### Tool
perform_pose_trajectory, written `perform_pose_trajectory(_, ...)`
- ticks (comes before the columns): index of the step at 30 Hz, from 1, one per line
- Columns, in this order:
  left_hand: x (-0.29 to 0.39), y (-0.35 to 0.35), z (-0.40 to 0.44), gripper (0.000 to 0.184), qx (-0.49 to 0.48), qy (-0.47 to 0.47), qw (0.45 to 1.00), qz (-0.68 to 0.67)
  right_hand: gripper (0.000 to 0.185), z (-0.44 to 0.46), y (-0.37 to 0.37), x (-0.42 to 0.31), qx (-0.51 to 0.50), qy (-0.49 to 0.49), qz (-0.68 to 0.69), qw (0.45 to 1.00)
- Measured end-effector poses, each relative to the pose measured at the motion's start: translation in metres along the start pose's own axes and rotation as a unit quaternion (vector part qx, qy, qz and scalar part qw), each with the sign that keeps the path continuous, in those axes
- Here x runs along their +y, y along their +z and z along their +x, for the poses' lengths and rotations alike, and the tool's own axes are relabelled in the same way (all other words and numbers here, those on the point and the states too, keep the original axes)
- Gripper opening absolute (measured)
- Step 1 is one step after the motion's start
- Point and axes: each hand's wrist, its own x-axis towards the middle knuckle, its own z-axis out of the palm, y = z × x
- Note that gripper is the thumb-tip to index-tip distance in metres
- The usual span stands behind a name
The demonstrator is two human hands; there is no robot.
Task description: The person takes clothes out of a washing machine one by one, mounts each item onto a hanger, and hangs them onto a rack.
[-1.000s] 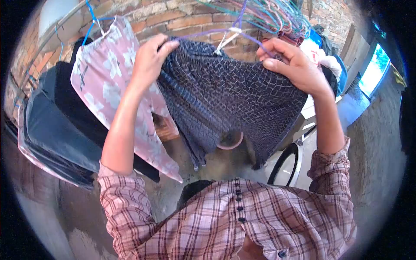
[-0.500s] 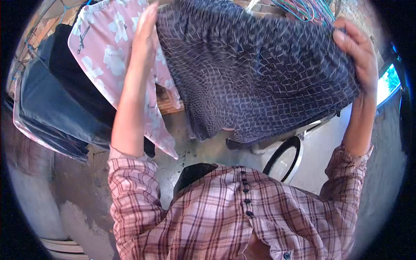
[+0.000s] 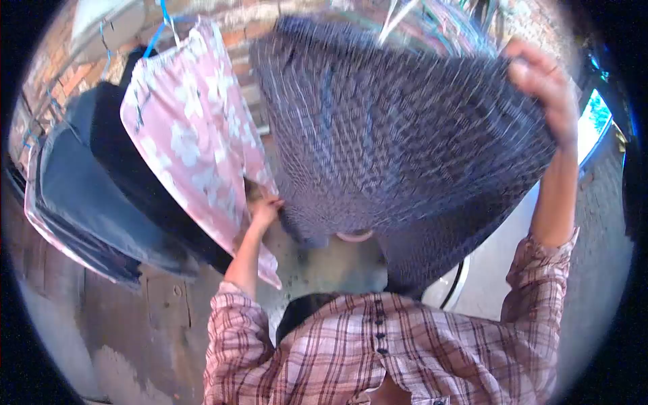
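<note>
A pair of dark patterned trousers [image 3: 398, 135] hangs spread out in front of me, its cloth slightly blurred by motion. With bent fingers, my right hand [image 3: 548, 84] grips the upper right corner at the waistband. Lower down on the opposite side, my left hand [image 3: 265, 212] pinches the left edge of a trouser leg. Pink floral trousers [image 3: 192, 128] hang just left of the dark pair, partly behind my left forearm. Above the dark waistband, part of a white hanger [image 3: 398, 19] shows.
Farther left hang black trousers [image 3: 118, 145] and dark grey-blue clothing [image 3: 74, 179]. A bundle of coloured hangers [image 3: 455, 27] is at the top right, before a brick wall [image 3: 253, 12]. Below the cloth, a round dark-rimmed object [image 3: 459, 283] is partly hidden over the concrete floor [image 3: 162, 337].
My left hand has come down from beside the waistband to the trouser leg's edge. The right hand keeps hold of the waistband corner. The dark trousers have swung and spread lower.
</note>
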Motion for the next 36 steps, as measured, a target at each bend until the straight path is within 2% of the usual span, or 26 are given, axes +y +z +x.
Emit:
perform_pose_trajectory(1, 0.038, -0.01, -0.012, 0.009, 0.004, -0.002, 0.996, 0.087, 0.016, 0.001, 0.007, 0.003, -0.003, -0.002, -0.003, 1.0)
perform_pose_trajectory(2, 0.075, -0.018, -0.027, 0.013, 0.008, -0.004, 0.985, 0.174, 0.019, 0.007, 0.009, 0.003, -0.001, -0.017, -0.094, 0.995)
perform_pose_trajectory(3, 0.074, -0.016, -0.028, 0.015, -0.079, -0.037, 0.99, 0.113, 0.019, 0.014, 0.005, 0.004, 0.006, -0.036, -0.187, 0.982)
perform_pose_trajectory(4, 0.073, -0.014, -0.029, 0.017, -0.161, -0.08, 0.982, 0.055, 0.017, 0.017, 0.008, 0.005, -0.012, -0.018, -0.077, 0.997)
perform_pose_trajectory(5, 0.041, 0.0, -0.011, 0.017, -0.321, -0.148, 0.922, -0.159, 0.016, 0.02, 0.007, 0.007, -0.016, -0.004, -0.025, 1.0)
perform_pose_trajectory(7, -0.035, 0.009, 0.018, 0.018, -0.121, -0.162, 0.945, -0.257, 0.016, 0.026, 0.014, 0.002, 0.007, -0.009, -0.061, 0.998)
perform_pose_trajectory(8, -0.072, 0.009, 0.032, 0.018, -0.021, -0.168, 0.938, -0.302, 0.021, 0.031, 0.014, 0.0, 0.03, -0.031, -0.122, 0.992)
perform_pose_trajectory(10, -0.139, 0.011, 0.059, 0.017, 0.004, -0.122, 0.965, -0.234, 0.025, 0.045, 0.013, 0.0, 0.034, -0.056, -0.143, 0.988)
perform_pose_trajectory(11, -0.101, -0.001, 0.049, 0.014, -0.005, -0.097, 0.986, -0.138, 0.027, 0.055, 0.013, 0.001, 0.035, -0.067, -0.154, 0.985)
perform_pose_trajectory(13, 0.003, -0.035, 0.019, 0.021, -0.008, -0.046, 0.997, 0.063, 0.024, 0.075, 0.02, 0.001, 0.042, -0.146, -0.248, 0.957)
perform_pose_trajectory(15, 0.013, -0.034, 0.021, 0.026, 0.028, -0.077, 0.995, -0.063, 0.021, 0.095, 0.032, -0.004, 0.034, -0.223, -0.294, 0.929)
perform_pose_trajectory(18, 0.033, -0.04, 0.021, 0.032, 0.046, -0.111, 0.982, -0.144, 0.023, 0.134, 0.052, -0.006, 0.064, -0.192, -0.329, 0.922)
perform_pose_trajectory(19, 0.049, -0.045, 0.016, 0.033, 0.049, -0.126, 0.974, -0.181, 0.024, 0.154, 0.053, 0.003, 0.061, -0.257, -0.377, 0.888)
perform_pose_trajectory(21, 0.075, -0.057, 0.006, 0.029, 0.062, -0.14, 0.974, -0.166, 0.024, 0.199, 0.056, 0.029, 0.053, -0.379, -0.464, 0.799)
perform_pose_trajectory(23, 0.092, -0.068, 0.002, 0.026, 0.075, -0.153, 0.974, -0.149, 0.024, 0.226, 0.071, 0.036, 0.047, -0.346, -0.488, 0.8)
perform_pose_trajectory(24, 0.092, -0.069, 0.001, 0.018, 0.086, -0.181, 0.959, -0.202, 0.024, 0.234, 0.08, 0.034, 0.044, -0.327, -0.5, 0.801)
perform_pose_trajectory(27, 0.098, -0.076, -0.002, 0.013, 0.093, -0.17, 0.943, -0.271, 0.024, 0.245, 0.111, 0.028, 0.068, -0.242, -0.535, 0.807)
perform_pose_trajectory(29, 0.073, -0.072, 0.009, 0.011, 0.084, -0.181, 0.94, -0.277, 0.028, 0.234, 0.13, 0.017, 0.039, -0.089, -0.361, 0.927)
perform_pose_trajectory(31, 0.04, -0.061, 0.019, 0.01, 0.076, -0.173, 0.943, -0.275, 0.028, 0.236, 0.148, 0.024, 0.02, -0.092, -0.405, 0.909)
perform_pose_trajectory(32, 0.007, -0.046, 0.03, 0.01, 0.118, -0.119, 0.964, -0.205, 0.03, 0.235, 0.16, 0.032, 0.061, -0.099, -0.353, 0.929)
perform_pose_trajectory(34, -0.016, -0.039, 0.037, 0.024, 0.08, -0.187, 0.929, -0.307, 0.039, 0.228, 0.177, 0.044, 0.112, -0.088, -0.252, 0.957)
perform_pose_trajectory(35, -0.026, -0.033, 0.041, 0.034, 0.057, -0.222, 0.907, -0.354, 0.042, 0.228, 0.179, 0.045, 0.079, -0.047, -0.175, 0.98)
perform_pose_trajectory(36, -0.024, -0.025, 0.045, 0.021, 0.123, -0.185, 0.933, -0.282, 0.044, 0.223, 0.178, 0.037, 0.08, -0.041, -0.242, 0.966)
